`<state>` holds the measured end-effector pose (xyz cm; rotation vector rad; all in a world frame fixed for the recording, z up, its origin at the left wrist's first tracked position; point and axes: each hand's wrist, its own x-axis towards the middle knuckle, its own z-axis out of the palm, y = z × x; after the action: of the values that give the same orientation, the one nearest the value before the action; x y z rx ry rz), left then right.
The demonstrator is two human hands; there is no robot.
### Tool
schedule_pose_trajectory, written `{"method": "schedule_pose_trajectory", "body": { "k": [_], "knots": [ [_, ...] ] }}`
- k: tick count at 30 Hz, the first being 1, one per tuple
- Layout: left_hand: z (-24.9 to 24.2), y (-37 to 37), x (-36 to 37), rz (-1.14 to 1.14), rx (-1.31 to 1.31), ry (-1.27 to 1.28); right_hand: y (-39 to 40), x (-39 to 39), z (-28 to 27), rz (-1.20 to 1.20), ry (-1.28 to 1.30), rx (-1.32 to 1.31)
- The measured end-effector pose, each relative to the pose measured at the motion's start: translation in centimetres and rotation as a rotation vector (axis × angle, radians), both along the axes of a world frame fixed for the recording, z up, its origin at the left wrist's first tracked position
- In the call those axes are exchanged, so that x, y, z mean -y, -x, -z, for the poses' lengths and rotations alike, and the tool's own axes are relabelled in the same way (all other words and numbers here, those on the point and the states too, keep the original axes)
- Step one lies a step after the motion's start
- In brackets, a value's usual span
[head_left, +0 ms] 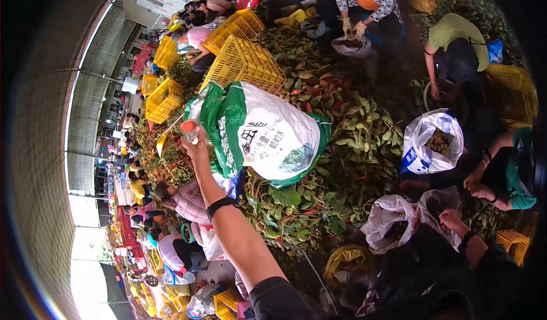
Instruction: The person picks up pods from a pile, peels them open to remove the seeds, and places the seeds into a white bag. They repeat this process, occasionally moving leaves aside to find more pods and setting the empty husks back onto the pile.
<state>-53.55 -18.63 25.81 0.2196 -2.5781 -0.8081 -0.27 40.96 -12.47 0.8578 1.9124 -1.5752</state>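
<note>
My left hand (195,141), at the end of an outstretched arm, is closed round a small clear bottle (190,130) with an orange-red cap. Beyond and beside it lies a large white and green woven sack (279,132) with printed characters, resting on the leafy heap. My right hand (453,222) is at the lower right, its fingers curled in by the rim of an open whitish plastic bag (393,214). Whatever those fingers hold, if anything, I cannot make out. The inside of that bag is mostly dark.
Piled leafy branches (359,129) spread across the middle. Yellow crates (248,63) stand beyond the sack. An open white bag (433,140) holds small brownish round pieces. Several people work around the heap, one in a green top (456,38). A yellow bag (347,260) lies low.
</note>
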Motion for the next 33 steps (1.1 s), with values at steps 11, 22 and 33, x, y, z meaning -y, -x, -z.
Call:
{"method": "schedule_pose_trajectory", "body": {
  "k": [11,22,33],
  "knots": [
    [5.0,-2.6,-7.5,0.329,0.278,0.577,1.2,-1.4,1.3,-0.251,-0.276,-0.133],
    [10.6,-3.6,-8.1,0.143,0.260,0.926,9.4,3.0,-2.7,-0.265,-0.140,-0.047],
    [12.4,-15.1,-9.8,0.061,-0.633,0.686,5.0,5.9,4.3,-0.281,0.051,0.066]
  ]
}}
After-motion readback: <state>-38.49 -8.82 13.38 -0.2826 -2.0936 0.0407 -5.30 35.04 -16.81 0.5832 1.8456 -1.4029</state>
